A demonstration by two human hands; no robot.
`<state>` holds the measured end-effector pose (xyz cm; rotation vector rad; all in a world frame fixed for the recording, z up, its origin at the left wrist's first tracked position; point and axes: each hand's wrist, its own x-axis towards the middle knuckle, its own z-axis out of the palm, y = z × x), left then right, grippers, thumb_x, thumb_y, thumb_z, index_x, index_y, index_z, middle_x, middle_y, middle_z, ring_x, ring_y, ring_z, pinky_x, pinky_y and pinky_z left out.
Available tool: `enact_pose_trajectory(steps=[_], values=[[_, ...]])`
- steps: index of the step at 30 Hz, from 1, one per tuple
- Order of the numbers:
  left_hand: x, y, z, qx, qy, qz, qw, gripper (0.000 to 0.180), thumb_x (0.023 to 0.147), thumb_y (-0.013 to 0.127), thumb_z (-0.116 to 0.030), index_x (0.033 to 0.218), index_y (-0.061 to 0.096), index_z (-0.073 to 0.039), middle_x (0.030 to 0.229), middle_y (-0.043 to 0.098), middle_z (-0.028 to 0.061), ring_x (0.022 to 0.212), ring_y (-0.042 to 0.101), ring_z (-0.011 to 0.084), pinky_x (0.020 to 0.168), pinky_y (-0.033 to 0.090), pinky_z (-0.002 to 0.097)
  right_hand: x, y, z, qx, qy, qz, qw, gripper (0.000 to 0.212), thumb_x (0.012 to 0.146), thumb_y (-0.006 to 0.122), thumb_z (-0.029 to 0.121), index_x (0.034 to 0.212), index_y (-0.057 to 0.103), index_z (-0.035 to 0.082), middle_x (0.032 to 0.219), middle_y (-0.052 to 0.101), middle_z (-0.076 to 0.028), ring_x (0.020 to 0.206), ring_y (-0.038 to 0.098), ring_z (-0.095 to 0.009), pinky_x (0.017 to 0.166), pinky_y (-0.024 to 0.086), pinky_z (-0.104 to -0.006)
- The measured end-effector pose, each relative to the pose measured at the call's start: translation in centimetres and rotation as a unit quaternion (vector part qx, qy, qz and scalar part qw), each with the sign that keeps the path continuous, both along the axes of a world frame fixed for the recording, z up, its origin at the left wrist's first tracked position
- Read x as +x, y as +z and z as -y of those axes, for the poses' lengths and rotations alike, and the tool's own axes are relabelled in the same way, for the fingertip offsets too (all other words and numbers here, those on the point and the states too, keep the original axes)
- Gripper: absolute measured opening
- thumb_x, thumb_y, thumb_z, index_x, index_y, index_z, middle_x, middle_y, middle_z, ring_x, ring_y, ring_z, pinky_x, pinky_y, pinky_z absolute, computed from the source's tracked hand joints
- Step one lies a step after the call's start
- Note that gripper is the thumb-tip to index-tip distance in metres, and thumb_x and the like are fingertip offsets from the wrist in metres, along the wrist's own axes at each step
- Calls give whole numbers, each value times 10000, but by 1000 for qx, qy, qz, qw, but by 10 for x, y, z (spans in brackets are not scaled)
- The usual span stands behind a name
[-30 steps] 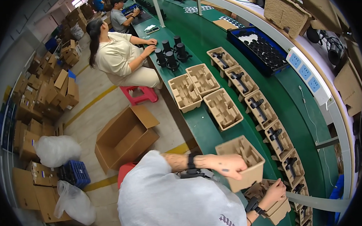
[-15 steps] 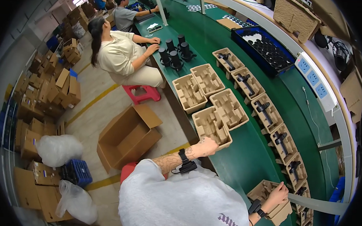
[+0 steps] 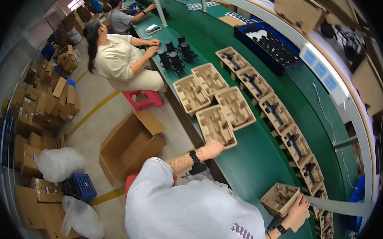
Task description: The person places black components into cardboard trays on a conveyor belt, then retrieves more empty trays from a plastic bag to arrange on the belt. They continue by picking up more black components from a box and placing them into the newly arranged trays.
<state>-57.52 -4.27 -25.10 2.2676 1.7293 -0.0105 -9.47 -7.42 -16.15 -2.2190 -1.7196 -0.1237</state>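
Note:
My left hand reaches out over the near edge of the green conveyor belt, fingers curled on the near rim of an empty brown pulp tray. That tray lies beside three other empty pulp trays. My right hand grips a tilted stack of empty pulp trays at the belt's near right. A black band sits on each wrist.
A row of pulp trays with black parts runs along the belt. A seated co-worker handles black devices farther up. A blue crate sits at the back. An open cardboard box, carton stacks and plastic bags crowd the floor.
My left hand carried one empty pulp tray away from my right side and up the belt, setting it beside the other empty trays. My right hand stayed on the stack.

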Motion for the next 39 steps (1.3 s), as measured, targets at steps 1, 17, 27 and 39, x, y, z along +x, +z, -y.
enact_pose_trajectory(steps=[1, 17, 27, 39], values=[[0, -3, 0, 35, 6, -22, 999, 106, 613, 579, -124, 613, 621, -27, 611, 603, 157, 575, 615, 322, 511, 493, 396, 9, 7, -7, -41, 74, -20, 996, 331, 904, 460, 289, 922, 616, -3, 944, 588, -206, 991, 490, -385, 953, 354, -463], [47, 1, 4, 180, 289, -113, 933, 187, 741, 559, -110, 918, 599, -63, 886, 622, 153, 898, 570, 310, 729, 484, 394, 35, 20, 13, -6, 21, -130, 991, 433, 864, 504, 424, 965, 630, 22, 887, 600, -178, 904, 509, -356, 822, 387, -444], [294, 59, 20, -327, -3, 539, 776, 425, 879, 519, -439, 882, 592, -20, 689, 573, 25, 629, 522, 76, 505, 411, 238, -4, 10, -13, -41, 105, -35, 993, 419, 837, 516, 436, 915, 661, 50, 888, 598, -196, 913, 525, -358, 848, 386, -441], [207, 83, -7, -110, 100, 518, 843, 266, 856, 512, -223, 862, 609, 24, 657, 599, 105, 604, 575, 180, 544, 454, 323, 21, -2, -19, -71, 105, -74, 989, 414, 871, 466, 428, 934, 641, 59, 913, 587, -161, 930, 508, -334, 871, 360, -434]])
